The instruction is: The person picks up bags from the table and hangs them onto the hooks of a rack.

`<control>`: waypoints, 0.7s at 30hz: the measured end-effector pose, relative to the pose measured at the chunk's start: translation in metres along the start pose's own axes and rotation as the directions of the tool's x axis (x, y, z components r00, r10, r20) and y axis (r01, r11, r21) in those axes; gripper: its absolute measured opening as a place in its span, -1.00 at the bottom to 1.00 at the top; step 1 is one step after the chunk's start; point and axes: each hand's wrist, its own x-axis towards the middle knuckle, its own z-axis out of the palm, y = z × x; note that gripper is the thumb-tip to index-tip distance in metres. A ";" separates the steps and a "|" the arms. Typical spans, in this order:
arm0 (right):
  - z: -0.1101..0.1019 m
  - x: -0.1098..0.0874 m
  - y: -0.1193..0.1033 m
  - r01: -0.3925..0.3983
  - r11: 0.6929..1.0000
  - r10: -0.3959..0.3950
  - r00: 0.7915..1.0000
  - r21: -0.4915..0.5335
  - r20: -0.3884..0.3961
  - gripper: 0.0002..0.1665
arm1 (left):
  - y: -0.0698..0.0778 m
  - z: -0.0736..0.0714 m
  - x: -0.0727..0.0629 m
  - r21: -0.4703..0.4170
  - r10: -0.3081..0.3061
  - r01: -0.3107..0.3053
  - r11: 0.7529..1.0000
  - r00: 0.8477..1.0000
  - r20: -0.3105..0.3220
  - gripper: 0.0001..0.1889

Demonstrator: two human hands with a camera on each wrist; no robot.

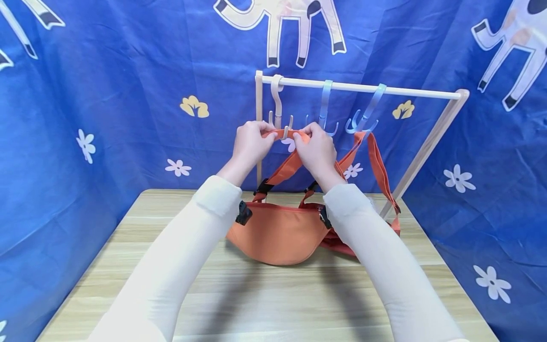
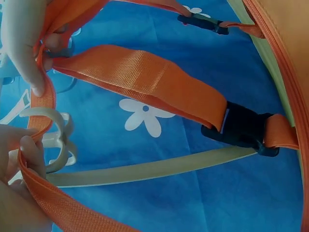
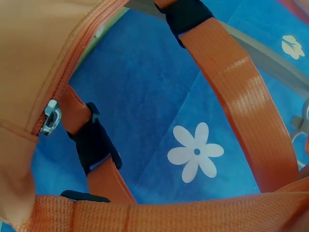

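Observation:
An orange waist bag (image 1: 278,237) hangs low over the wooden table, its black buckle (image 2: 246,126) and webbing showing large in the left wrist view. My left hand (image 1: 252,142) pinches the bag's orange strap (image 1: 279,134) at the left of a beige hook (image 1: 278,102). On the other side of the hook, my right hand (image 1: 317,148) pinches the same strap. Between the two hands the strap lies across the hook's front prong, behind its tip. The right wrist view shows the bag's zip pull (image 3: 51,117) and straps, but not the fingers.
A white rail (image 1: 397,90) with wooden posts carries the beige hook and two blue hooks, one a middle blue hook (image 1: 325,104). From the right blue hook (image 1: 372,111) hangs a second orange-red bag (image 1: 384,175), partly behind my right arm. Blue patterned cloth surrounds the table (image 1: 273,304).

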 end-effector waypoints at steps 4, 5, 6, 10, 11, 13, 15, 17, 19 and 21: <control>0.004 -0.001 0.003 -0.009 1.000 0.009 1.000 0.008 -0.014 -0.71 | -0.002 0.003 -0.001 -0.032 -0.015 0.015 0.999 1.000 -0.003 -0.80; 0.005 -0.001 0.003 -0.012 1.000 0.012 1.000 0.009 -0.016 -0.72 | -0.003 0.004 -0.001 -0.042 -0.019 0.019 0.999 1.000 -0.005 -0.79; 0.006 -0.001 0.004 -0.013 1.000 0.014 1.000 0.012 -0.017 -0.72 | -0.003 0.005 -0.001 -0.051 -0.024 0.023 0.998 1.000 -0.003 -0.79; 0.009 -0.002 0.006 0.004 0.999 -0.003 1.000 0.049 -0.028 -0.73 | -0.005 0.006 -0.003 -0.078 -0.044 0.044 0.996 0.999 0.003 -0.77; 0.010 -0.003 0.007 0.011 0.998 -0.010 0.999 0.062 -0.031 -0.73 | -0.006 0.006 -0.004 -0.081 -0.050 0.050 0.995 0.999 0.006 -0.77; 0.012 -0.004 0.009 0.032 0.996 -0.028 0.999 0.086 -0.041 -0.72 | -0.008 0.007 -0.006 -0.086 -0.062 0.063 0.994 0.998 0.017 -0.75; 0.013 -0.006 0.012 0.054 0.992 -0.049 0.998 0.111 -0.049 -0.68 | -0.010 0.006 -0.009 -0.094 -0.069 0.072 0.993 0.997 0.029 -0.74; 0.013 -0.009 0.014 0.065 0.988 -0.058 0.997 0.142 -0.051 -0.64 | -0.013 0.006 -0.011 -0.106 -0.076 0.079 0.991 0.996 0.037 -0.72; 0.013 -0.011 0.016 0.076 0.983 -0.068 0.996 0.169 -0.055 -0.59 | -0.015 0.005 -0.014 -0.119 -0.076 0.081 0.990 0.996 0.040 -0.69; 0.013 -0.014 0.018 0.088 0.976 -0.078 0.995 0.197 -0.058 -0.56 | -0.018 0.003 -0.017 -0.133 -0.074 0.078 0.988 0.996 0.040 -0.67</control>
